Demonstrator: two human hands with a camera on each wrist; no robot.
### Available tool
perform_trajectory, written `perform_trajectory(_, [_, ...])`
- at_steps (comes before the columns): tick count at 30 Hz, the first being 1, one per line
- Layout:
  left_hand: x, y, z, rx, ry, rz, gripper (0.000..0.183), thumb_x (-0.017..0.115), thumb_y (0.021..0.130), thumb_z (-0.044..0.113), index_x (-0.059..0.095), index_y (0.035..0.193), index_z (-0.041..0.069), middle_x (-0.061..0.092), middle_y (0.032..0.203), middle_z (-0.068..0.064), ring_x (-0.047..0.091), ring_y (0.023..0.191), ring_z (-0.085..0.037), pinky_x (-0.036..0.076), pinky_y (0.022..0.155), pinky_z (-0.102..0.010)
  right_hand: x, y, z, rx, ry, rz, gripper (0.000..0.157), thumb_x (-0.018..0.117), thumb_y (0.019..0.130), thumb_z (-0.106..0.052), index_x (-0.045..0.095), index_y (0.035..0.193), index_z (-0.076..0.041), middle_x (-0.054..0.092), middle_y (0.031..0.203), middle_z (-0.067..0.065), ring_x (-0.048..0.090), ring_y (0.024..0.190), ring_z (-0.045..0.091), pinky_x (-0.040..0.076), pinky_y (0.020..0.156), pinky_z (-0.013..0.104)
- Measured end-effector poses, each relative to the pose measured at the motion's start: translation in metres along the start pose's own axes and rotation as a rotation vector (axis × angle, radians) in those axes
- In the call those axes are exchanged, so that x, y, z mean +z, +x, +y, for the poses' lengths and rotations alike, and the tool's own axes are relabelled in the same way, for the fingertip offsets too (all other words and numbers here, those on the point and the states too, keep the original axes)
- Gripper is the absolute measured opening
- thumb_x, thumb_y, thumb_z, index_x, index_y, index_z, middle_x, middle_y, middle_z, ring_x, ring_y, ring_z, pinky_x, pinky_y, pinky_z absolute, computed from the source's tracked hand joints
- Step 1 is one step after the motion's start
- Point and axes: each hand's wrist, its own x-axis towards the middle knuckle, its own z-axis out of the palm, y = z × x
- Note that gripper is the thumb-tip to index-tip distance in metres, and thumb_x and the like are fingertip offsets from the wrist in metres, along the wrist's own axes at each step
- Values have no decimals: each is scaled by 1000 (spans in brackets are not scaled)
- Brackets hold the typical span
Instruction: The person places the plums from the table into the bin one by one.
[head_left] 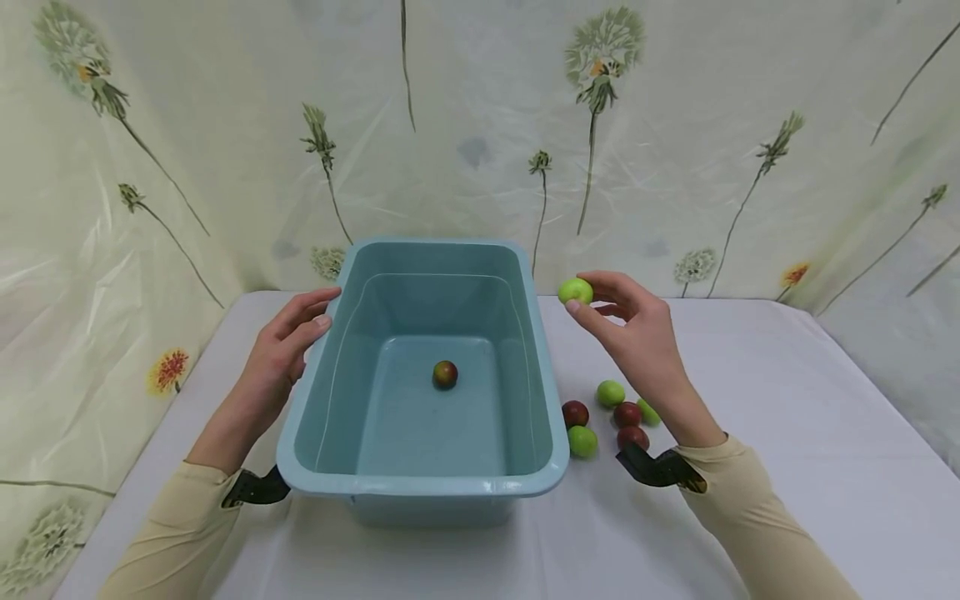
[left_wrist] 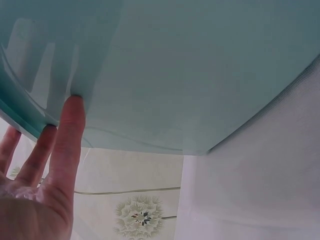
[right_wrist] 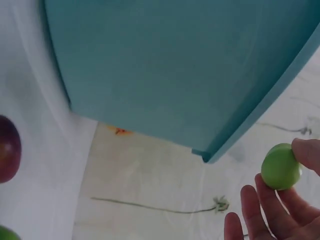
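My right hand [head_left: 630,321] pinches a green plum [head_left: 575,291] between thumb and fingertips, held up beside the far right rim of a light blue plastic tub [head_left: 555,454]. In the right wrist view the same green plum [right_wrist: 280,167] shows clear of the tub's outer wall. My left hand [head_left: 273,354] rests at the tub's left rim. Its extended fingers [left_wrist: 72,120] touch the outer wall in the left wrist view. On the tub's floor lies one reddish-green plum [head_left: 445,374].
Right of the tub, several loose fruits lie on the white-covered table [head_left: 780,400], among them a dark red plum [head_left: 575,414] and a green plum [head_left: 582,442] close to its wall. A dandelion-print sheet [head_left: 465,100] hangs behind the table.
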Motion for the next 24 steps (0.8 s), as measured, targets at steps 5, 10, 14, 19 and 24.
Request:
perform_trajectory(5, [1,-1,1,1,19,3,41,50,103,32,48,143,22,44,142,-9,61,105,-19,56,73,-30,8,0,-27,-48,46,28,33,68,93,-11,63,124,0,65,111,10,59,99,16,46,86,28])
perform_trajectory(10, [1,-1,1,3,22,4,41,50,103,33,49,143,22,44,142,-9,60,105,-19,56,73,-30,15,1,-46,-91,81,27,32,67,93,-6,62,123,3,65,112,11,59,98,16,46,87,28])
perform_trajectory(14, [1,-1,1,1,24,5,41,50,103,33,48,143,22,44,142,-8,60,106,-19,56,73,-30,20,4,-53,-118,92,-14,31,68,92,-5,63,121,3,64,112,11,58,98,16,46,88,30])
perform_trajectory(19, [2,-1,1,-4,41,7,41,50,103,34,48,143,23,44,142,-9,60,105,-20,55,70,-30,29,13,-50,-155,64,-91,33,70,90,-3,63,122,1,65,114,8,57,101,16,45,90,36])
perform_trajectory(24, [2,0,1,0,51,10,41,50,103,34,49,143,23,45,142,-8,59,105,-20,54,68,-28,39,23,-35,-203,26,-175,37,75,88,-12,65,124,-12,65,114,-3,57,105,12,44,92,44])
